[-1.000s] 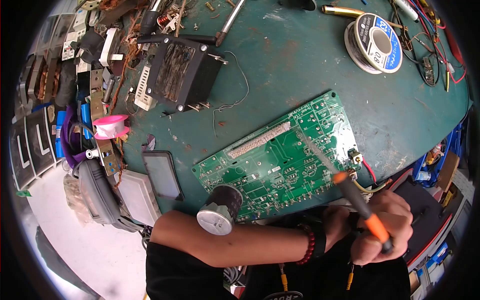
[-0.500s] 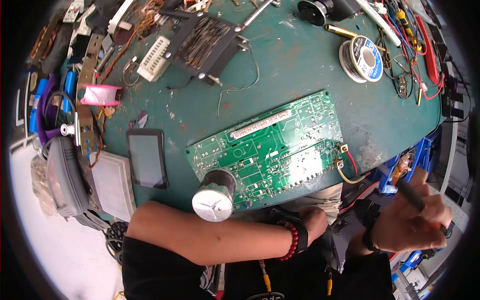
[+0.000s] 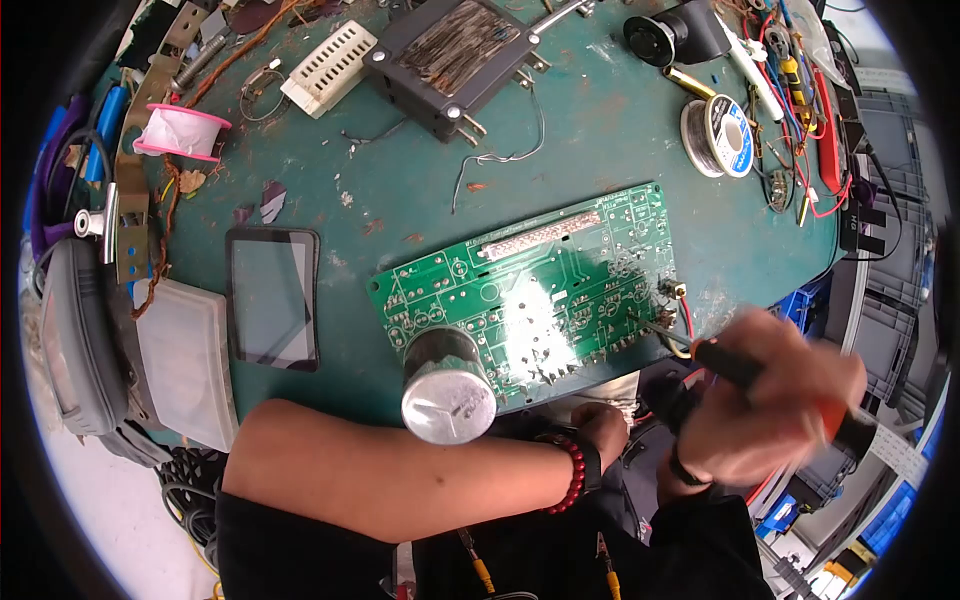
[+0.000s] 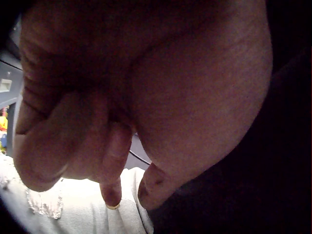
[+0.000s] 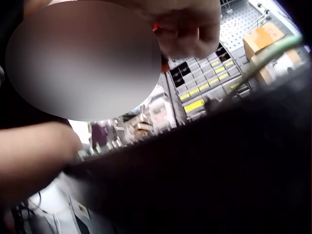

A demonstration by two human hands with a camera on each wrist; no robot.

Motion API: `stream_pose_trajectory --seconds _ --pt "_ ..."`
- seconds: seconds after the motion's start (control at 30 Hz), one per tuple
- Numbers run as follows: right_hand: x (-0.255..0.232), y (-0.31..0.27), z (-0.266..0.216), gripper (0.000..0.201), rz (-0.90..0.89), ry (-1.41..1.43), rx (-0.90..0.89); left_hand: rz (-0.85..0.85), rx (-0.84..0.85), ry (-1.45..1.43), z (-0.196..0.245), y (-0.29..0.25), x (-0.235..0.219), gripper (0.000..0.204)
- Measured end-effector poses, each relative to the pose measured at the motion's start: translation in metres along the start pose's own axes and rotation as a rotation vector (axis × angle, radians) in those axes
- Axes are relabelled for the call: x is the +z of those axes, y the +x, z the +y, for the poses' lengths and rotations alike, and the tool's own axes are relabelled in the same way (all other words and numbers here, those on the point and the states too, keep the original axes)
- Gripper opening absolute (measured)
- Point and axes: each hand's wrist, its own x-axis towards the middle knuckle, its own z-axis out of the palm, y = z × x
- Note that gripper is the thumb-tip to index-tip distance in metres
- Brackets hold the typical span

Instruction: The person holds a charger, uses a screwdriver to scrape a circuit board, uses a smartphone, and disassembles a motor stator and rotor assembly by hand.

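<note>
My right hand (image 3: 775,400), blurred, grips a screwdriver (image 3: 727,362) by its black and orange handle. The thin metal shaft points left, its tip over the right part of a green circuit board (image 3: 430,285). Solder joints cover this board, which lies at the table's near edge. Two short wires, one red (image 3: 686,315) and one yellowish, come off its right end. Low by the lap, my left hand (image 3: 603,430) holds nothing; in the left wrist view its fingers (image 4: 41,161) hang loosely curled above pale cloth.
A dark cylinder with a silver end (image 3: 450,405) stands at the board's near left corner, close to the left forearm. Behind lie a black transformer-like box (image 3: 455,65) and a solder spool (image 3: 700,140). A dark-framed panel (image 3: 272,300) and a pink spool (image 3: 182,133) are leftward.
The right hand first swung away from the board to the right with the screwdriver, then came back so the shaft again overlaps the board. The head view shifted; the left hand stayed low.
</note>
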Motion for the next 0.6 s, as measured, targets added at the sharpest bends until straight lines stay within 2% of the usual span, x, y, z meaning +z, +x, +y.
stream_pose_trajectory --seconds 0.03,0.07,0.17,0.23,0.27,0.3,0.5,0.53,0.6 --pt "0.005 0.001 0.007 0.042 0.001 -0.127 0.038 0.007 0.006 0.005 -0.001 0.0 -0.001 0.011" --pt "-0.007 0.013 0.005 0.052 -0.203 -0.309 -0.02 0.012 0.007 0.008 -0.001 0.001 -0.003 0.011" --pt "-0.004 0.012 0.003 0.055 -0.16 -0.377 -0.003 0.009 0.021 0.013 -0.003 0.002 -0.007 0.011" --pt "-0.006 0.01 0.004 0.052 -0.164 -0.372 -0.058 0.011 0.031 0.021 -0.004 0.004 -0.008 0.011" --pt "-0.009 0.008 0.006 0.039 -0.042 -0.2 -0.171 0.01 0.037 0.025 -0.003 0.005 -0.007 0.011" --pt "-0.012 0.009 0.006 0.039 -0.039 -0.201 -0.168 0.008 0.043 0.029 -0.004 0.005 -0.008 0.011" --pt "-0.038 0.02 -0.005 0.05 -0.67 -0.672 -0.024 0.011 0.102 0.055 -0.001 0.004 -0.011 0.01" --pt "-0.011 -0.009 0.01 0.048 -0.143 -0.347 0.168 0.014 0.11 0.061 -0.002 0.003 -0.012 0.01" --pt "-0.012 0.004 0.014 0.044 -0.139 -0.493 -0.081 0.015 0.117 0.065 -0.004 0.001 -0.012 0.01"
